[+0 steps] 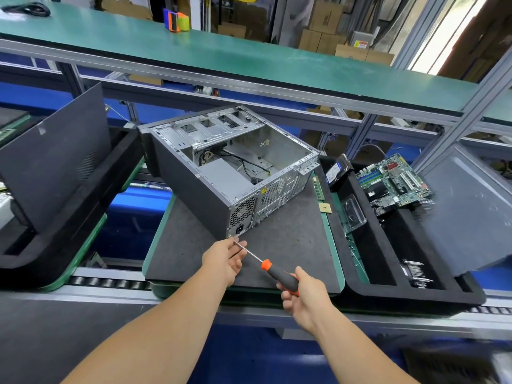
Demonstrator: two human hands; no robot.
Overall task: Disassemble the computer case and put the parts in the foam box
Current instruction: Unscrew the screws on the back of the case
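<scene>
The case lies on its side on a dark mat at the middle of the table, its open side up and its rear panel turned toward the person. Inside it show a grey power supply, a few black cables and the bare metal drive cage at the far end.

The right hand grips the black-and-orange handle of a screwdriver, fingers curled round it. The left hand pinches the metal shaft between thumb and fingers near the tip – the tip sits at the lower rear corner of the case, just below the power socket (whether it is seated in a screw is too small to tell).

The foam box stands just right of the mat, black, with long compartments. A motherboard leans tilted over its far end, and a drive with a blue label stands propped at its far left corner. A clear plastic piece lies in the left compartment, and a finned metal part lies in the near end of the right one. A grey panel leans against the box's right side.

On the mat's right edge lie a memory stick and a small square chip, apart from each other. To the left, another black tray holds a dark panel standing tilted – well apart from the case.
</scene>
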